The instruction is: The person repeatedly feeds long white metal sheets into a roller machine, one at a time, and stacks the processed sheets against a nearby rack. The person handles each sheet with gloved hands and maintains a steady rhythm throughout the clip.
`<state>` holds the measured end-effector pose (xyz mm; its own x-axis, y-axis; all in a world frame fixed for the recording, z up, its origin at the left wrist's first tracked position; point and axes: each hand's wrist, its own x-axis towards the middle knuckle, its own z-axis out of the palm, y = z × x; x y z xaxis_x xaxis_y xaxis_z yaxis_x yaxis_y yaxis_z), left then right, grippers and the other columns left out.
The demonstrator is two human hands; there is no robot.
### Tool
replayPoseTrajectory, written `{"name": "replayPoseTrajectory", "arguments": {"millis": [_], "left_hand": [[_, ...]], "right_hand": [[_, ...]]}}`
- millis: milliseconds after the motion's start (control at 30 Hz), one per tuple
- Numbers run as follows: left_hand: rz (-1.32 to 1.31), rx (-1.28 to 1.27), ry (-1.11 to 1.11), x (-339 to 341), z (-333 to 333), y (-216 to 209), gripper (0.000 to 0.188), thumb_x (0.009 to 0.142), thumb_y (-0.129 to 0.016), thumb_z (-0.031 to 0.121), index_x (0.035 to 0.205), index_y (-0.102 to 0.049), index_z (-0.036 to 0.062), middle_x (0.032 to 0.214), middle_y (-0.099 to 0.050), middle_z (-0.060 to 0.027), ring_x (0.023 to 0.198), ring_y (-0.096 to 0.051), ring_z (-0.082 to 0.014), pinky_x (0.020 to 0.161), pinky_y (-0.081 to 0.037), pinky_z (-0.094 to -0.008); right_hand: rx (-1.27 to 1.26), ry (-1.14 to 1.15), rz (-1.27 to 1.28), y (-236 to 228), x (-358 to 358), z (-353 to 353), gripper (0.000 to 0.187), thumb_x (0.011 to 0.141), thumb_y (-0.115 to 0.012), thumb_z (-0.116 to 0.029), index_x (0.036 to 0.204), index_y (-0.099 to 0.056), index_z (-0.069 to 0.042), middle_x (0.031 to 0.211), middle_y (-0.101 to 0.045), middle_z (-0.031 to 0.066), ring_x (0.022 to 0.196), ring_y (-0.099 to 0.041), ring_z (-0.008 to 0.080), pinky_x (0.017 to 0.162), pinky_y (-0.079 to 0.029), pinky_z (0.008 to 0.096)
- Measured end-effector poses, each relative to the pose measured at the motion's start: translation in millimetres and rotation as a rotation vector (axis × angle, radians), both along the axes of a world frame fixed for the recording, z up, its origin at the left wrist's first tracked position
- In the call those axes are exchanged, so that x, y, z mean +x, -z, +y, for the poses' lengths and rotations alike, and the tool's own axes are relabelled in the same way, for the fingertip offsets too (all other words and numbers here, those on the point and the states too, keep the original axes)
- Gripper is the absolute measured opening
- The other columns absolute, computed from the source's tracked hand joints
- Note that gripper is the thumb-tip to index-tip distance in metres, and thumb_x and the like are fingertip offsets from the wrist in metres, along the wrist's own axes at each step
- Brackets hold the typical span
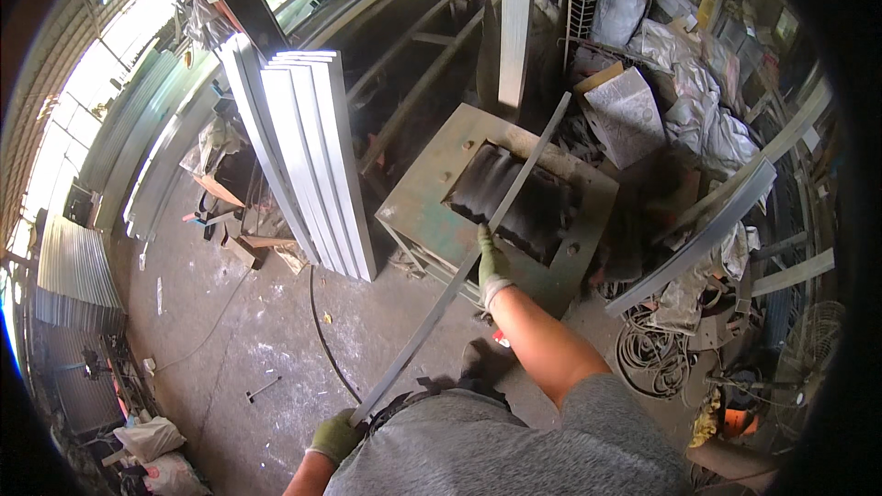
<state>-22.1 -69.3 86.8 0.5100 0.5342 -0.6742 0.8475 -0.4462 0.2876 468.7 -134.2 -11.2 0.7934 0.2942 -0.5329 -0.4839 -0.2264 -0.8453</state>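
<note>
A long, flat grey metal bar (418, 328) runs slantwise from beside my waist up over a squat metal machine (418, 211) with a worn greenish top. Through the square opening in that top shows a dark, ridged roller (491, 186), and the bar crosses above it; whether they touch I cannot tell. My left hand (337, 435), in a green-grey work glove, is closed around the bar's near end. Further along, at the machine's near edge, my gloved right hand (493, 262) grips the bar, its fingers partly hidden.
White metal profiles (317, 165) stand upright left of the machine. Behind it rises a pale post (514, 28); a box (623, 115) lies to the right. A cable (319, 312) crosses the floor, and coiled cable (654, 349) lies right. Another person's arm (735, 461) shows at lower right.
</note>
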Motion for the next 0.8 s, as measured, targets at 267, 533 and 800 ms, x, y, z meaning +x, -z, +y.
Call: {"name": "replayPoseTrajectory", "arguments": {"millis": [267,533,800], "left_hand": [[-0.108,-0.183,-0.096,-20.4,14.0,-5.2,0.048,0.098,-0.067,0.038,0.143,-0.069,0.0221,0.12,-0.079,-0.0183,0.113,-0.076,-0.04,0.096,-0.06,-0.0484],[-0.038,-0.124,0.059,-93.9,19.9,39.0,0.044,0.099,-0.069,0.047,0.134,-0.071,0.0204,0.117,-0.078,-0.0206,0.112,-0.073,-0.0456,0.094,-0.059,-0.0534],[-0.123,-0.145,0.115,-201.8,25.3,77.9,0.043,0.101,-0.069,0.044,0.136,-0.069,0.0186,0.116,-0.078,-0.0221,0.11,-0.072,-0.0477,0.091,-0.058,-0.0547]], "right_hand": [[-0.191,-0.029,-0.09,13.7,2.9,2.0,0.11,0.095,-0.046,-0.092,0.133,-0.071,0.009,0.136,-0.071,0.0312,0.133,-0.065,0.0426,0.113,-0.049,0.0466],[-0.19,-0.039,-0.206,22.1,-60.6,-1.7,0.106,0.1,-0.042,-0.087,0.131,-0.07,0.01,0.136,-0.07,0.0345,0.135,-0.063,0.0448,0.113,-0.047,0.0467],[-0.057,-0.113,-0.349,35.8,-166.2,-4.3,0.102,0.104,-0.04,-0.084,0.136,-0.068,0.009,0.132,-0.073,0.031,0.13,-0.066,0.0438,0.109,-0.049,0.0449]]}}
